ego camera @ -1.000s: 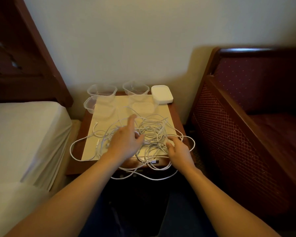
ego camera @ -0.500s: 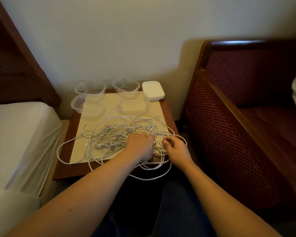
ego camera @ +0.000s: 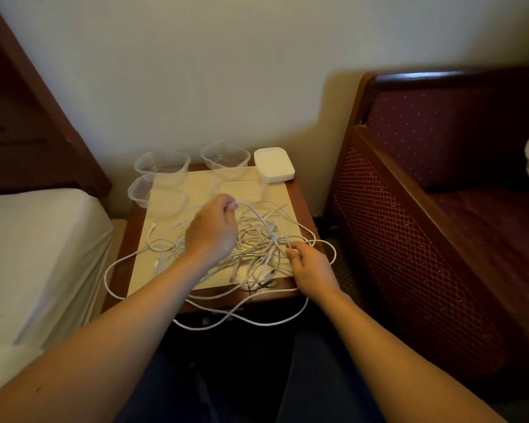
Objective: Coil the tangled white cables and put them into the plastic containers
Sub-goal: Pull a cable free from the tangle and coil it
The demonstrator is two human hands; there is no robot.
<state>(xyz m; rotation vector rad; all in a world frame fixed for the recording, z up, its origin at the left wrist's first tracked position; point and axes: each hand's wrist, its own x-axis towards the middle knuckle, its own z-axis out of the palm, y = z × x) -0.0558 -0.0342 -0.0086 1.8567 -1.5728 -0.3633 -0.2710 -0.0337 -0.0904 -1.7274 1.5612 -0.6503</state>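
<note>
Cables [ego camera: 257, 248] on table [ego camera: 303, 203], containers [ego camera: 162, 163] behind (w/ lid stack [ego camera: 274, 163] rt).

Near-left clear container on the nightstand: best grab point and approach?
Take the near-left clear container by its rim at the left corner, coming from above and the bed side. That corner overhangs the cream mat and stands free; its open top lets fingers hook the wall. The right part lies close to the tangled cables and the left hand, so avoid that side, I'd judge.
</note>
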